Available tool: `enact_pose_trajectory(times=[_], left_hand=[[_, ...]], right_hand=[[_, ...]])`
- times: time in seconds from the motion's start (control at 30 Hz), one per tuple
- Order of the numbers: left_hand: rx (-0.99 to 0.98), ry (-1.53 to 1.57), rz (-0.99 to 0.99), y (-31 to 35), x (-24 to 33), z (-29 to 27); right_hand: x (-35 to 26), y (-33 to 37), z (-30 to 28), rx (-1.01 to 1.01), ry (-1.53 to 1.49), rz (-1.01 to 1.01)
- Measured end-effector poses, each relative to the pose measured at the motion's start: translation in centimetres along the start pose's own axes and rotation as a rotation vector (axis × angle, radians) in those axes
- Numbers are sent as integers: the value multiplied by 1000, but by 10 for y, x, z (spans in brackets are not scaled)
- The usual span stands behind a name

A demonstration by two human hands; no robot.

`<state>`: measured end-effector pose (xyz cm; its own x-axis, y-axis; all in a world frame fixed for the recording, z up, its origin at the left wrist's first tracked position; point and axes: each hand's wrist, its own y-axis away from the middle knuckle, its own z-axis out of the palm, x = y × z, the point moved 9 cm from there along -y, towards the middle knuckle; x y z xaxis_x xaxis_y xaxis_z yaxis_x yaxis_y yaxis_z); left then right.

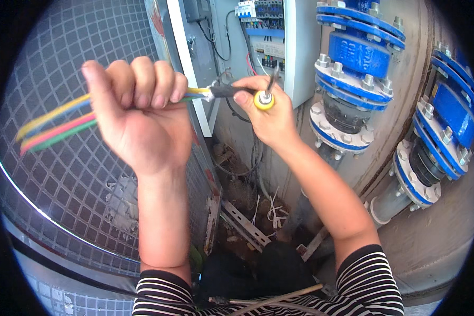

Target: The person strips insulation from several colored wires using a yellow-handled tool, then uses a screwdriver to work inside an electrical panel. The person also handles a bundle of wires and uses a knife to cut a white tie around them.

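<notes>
My left hand (150, 110) is closed around a bundle of coloured wires (58, 118). Yellow, blue, red and green ends fan out to the left of the fist. On its other side the wires run into a black cable sheath (229, 91), with torn whitish material where they emerge. Fingers and thumb of my right hand (271, 113) are closed on that sheath. The same hand holds a screwdriver (264, 100) with a yellow handle, its metal shaft pointing upward. Part of the handle is hidden in the palm.
Ahead is an open electrical cabinet (300, 52) with breakers (260, 9) and wiring. Blue flanged pipe fittings (358, 52) stand at the right. Left is a grid-patterned surface (63, 184). Below lie a slotted metal strip (245, 224), white scraps (275, 210) and loose dark cables (255, 158).
</notes>
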<state>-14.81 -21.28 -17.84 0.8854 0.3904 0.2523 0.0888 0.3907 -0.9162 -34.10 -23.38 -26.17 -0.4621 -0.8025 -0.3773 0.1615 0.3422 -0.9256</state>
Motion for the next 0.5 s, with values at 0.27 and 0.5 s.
enact_pose_trajectory(times=[0.27, 0.5], left_hand=[[-91, -392, 296, -27, -13, 18], [-62, -344, 159, -32, -32, 9]], right_hand=[[48, -44, 15, 23, -237, 263], [43, -31, -13, -24, -27, 298]])
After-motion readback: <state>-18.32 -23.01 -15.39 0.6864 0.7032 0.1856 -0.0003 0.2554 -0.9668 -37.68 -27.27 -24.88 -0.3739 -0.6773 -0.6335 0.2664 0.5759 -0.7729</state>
